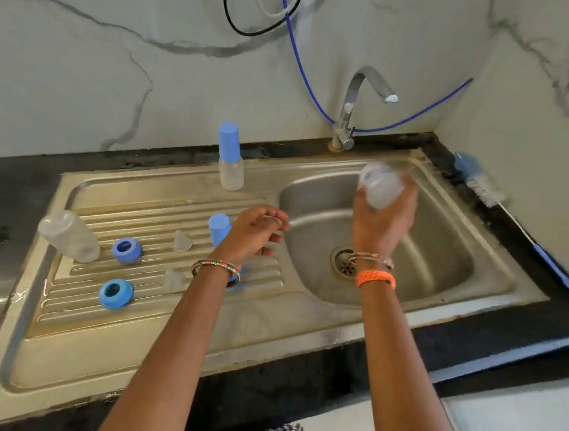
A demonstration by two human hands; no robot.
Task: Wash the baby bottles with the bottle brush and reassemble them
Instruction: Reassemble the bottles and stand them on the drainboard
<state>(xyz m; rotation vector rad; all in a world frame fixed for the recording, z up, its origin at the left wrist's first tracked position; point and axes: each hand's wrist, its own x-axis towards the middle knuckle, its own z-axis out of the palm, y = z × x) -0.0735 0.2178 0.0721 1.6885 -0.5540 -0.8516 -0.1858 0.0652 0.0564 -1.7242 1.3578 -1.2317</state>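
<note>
Head view: right hand [380,223] fingers curl round a clear bottle body [380,186], blurred, held over the sink basin [444,263] below the tap [362,95]; no water visible. Left hand [257,230] hangs loosely curled, holding nothing, above the drainboard [105,199]. Judged step: rinsing or shaking out. Next move calls for the bottle brush [503,210], lying on the counter right of the basin, or fitting a blue collar ring [127,249]

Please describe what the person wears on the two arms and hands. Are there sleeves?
No sleeves show; both forearms are bare. The left wrist has a multicoloured beaded bangle. The right wrist has thin metal bangles and, just below them, an orange braided band. A thin ring seems to sit on one of the left hand's fingers.
</note>
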